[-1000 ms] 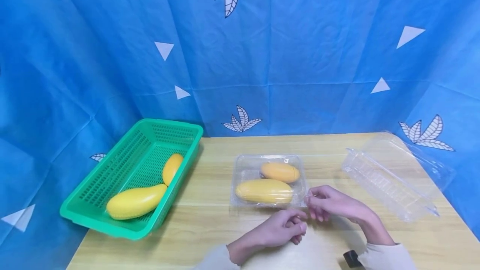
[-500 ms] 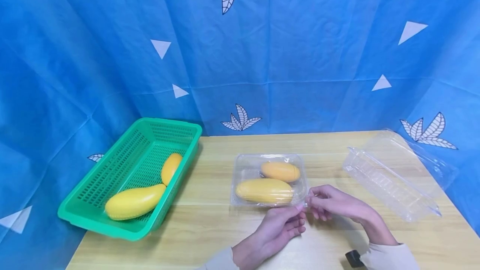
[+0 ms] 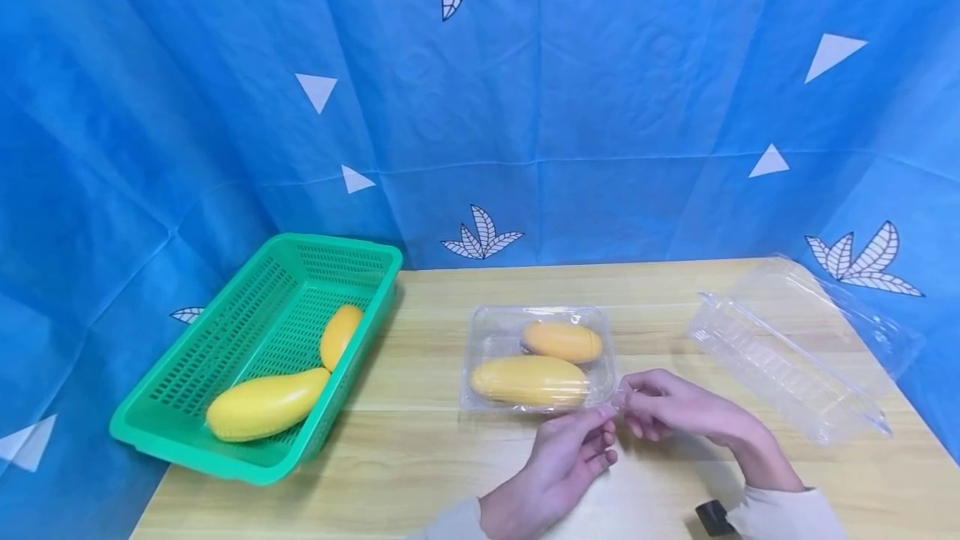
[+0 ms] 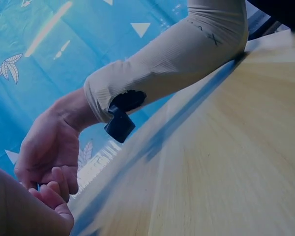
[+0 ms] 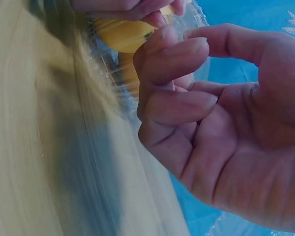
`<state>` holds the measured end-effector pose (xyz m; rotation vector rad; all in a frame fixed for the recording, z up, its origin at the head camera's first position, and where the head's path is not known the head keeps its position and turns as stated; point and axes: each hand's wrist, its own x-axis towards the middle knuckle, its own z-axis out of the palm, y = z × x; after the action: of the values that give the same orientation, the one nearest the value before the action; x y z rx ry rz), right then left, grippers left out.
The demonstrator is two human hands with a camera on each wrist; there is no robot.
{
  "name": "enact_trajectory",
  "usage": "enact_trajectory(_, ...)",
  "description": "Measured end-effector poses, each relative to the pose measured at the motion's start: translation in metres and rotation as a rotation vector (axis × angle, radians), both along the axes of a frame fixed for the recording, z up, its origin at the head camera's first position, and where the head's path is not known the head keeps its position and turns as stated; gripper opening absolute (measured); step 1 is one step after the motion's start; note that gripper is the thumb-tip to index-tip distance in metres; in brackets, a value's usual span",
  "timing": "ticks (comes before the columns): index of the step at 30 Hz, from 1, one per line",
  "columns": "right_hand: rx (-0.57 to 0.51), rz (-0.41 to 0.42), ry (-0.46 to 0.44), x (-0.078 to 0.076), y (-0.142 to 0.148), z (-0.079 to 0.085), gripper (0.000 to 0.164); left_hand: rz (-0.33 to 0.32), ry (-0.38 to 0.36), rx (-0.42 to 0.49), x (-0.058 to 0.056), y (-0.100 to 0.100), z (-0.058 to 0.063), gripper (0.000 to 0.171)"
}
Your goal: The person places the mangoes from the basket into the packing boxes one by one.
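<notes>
A clear plastic clamshell box lies in the middle of the table with its lid down. Through the lid show a large yellow mango and a smaller orange mango. At the box's front right corner my left hand pinches the rim, thumb on top and fingers curled below. My right hand pinches that same corner from the right between thumb and index finger. In the right wrist view the fingertips of the right hand meet close beside the left hand. The exact grip on the thin plastic is hard to see.
At the left stands a green basket holding a yellow mango and an orange mango. A second clear clamshell box lies open at the right. Blue cloth hangs behind the wooden table.
My left hand has moved up to the box's front right corner, its thumb now on the rim. The right hand has stayed at that corner. The box has hardly moved.
</notes>
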<state>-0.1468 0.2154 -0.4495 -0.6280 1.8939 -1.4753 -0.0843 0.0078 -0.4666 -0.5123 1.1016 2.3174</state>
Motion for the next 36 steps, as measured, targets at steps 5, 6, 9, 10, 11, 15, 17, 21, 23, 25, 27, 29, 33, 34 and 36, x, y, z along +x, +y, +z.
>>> enact_trajectory(5, -0.041, 0.025, -0.018, -0.002, 0.0, 0.0, 0.028, 0.032, 0.005, -0.025, 0.0, 0.005, -0.002, 0.015)
enact_trajectory(6, -0.041, 0.024, -0.018, -0.002, -0.001, 0.0, 0.028, 0.038, 0.008, -0.034, -0.001, 0.005, -0.003, 0.015)
enact_trajectory(9, -0.027, 0.008, -0.019, -0.002, -0.003, 0.0, 0.027, 0.044, 0.018, -0.056, -0.001, 0.005, -0.003, 0.014)
enact_trajectory(10, -0.023, 0.003, -0.016, -0.002, -0.004, 0.0, 0.026, 0.045, 0.02, -0.06, -0.002, 0.005, -0.003, 0.014)
enact_trajectory(11, -0.019, -0.001, -0.015, -0.002, -0.004, 0.0, 0.026, 0.044, 0.021, -0.06, -0.002, 0.004, -0.003, 0.013)
enact_trajectory(15, -0.009, -0.014, 0.009, -0.002, -0.005, 0.0, 0.026, 0.041, 0.018, -0.053, -0.004, 0.003, -0.003, 0.011)
enact_trajectory(17, -0.004, -0.024, 0.022, -0.003, -0.005, -0.001, 0.025, 0.04, 0.014, -0.054, -0.005, 0.003, -0.002, 0.011)
enact_trajectory(21, 0.008, -0.048, 0.037, -0.004, -0.007, -0.002, 0.025, 0.052, 0.009, -0.064, -0.008, 0.003, -0.001, 0.01)
enact_trajectory(23, 0.007, -0.054, 0.033, -0.005, -0.007, -0.004, 0.025, 0.059, 0.01, -0.067, -0.01, 0.002, -0.001, 0.011)
enact_trajectory(25, -0.003, -0.056, 0.024, -0.006, -0.007, -0.005, 0.024, 0.057, 0.011, -0.065, -0.01, 0.002, -0.001, 0.011)
enact_trajectory(27, -0.021, -0.055, 0.015, -0.007, -0.007, -0.006, 0.025, 0.054, 0.017, -0.069, -0.011, 0.001, -0.001, 0.011)
enact_trajectory(29, -0.032, -0.06, 0.006, -0.007, -0.007, -0.006, 0.027, 0.052, 0.024, -0.07, -0.011, 0.001, -0.001, 0.011)
enact_trajectory(33, -0.027, -0.087, -0.013, -0.008, -0.008, -0.006, 0.03, 0.044, 0.039, -0.061, -0.014, 0.0, -0.002, 0.011)
enact_trajectory(34, -0.025, -0.095, -0.021, -0.008, -0.008, -0.006, 0.031, 0.041, 0.042, -0.054, -0.015, -0.001, -0.002, 0.01)
enact_trajectory(36, -0.025, -0.11, -0.036, -0.009, -0.009, -0.007, 0.032, 0.031, 0.049, -0.042, -0.017, -0.003, -0.003, 0.01)
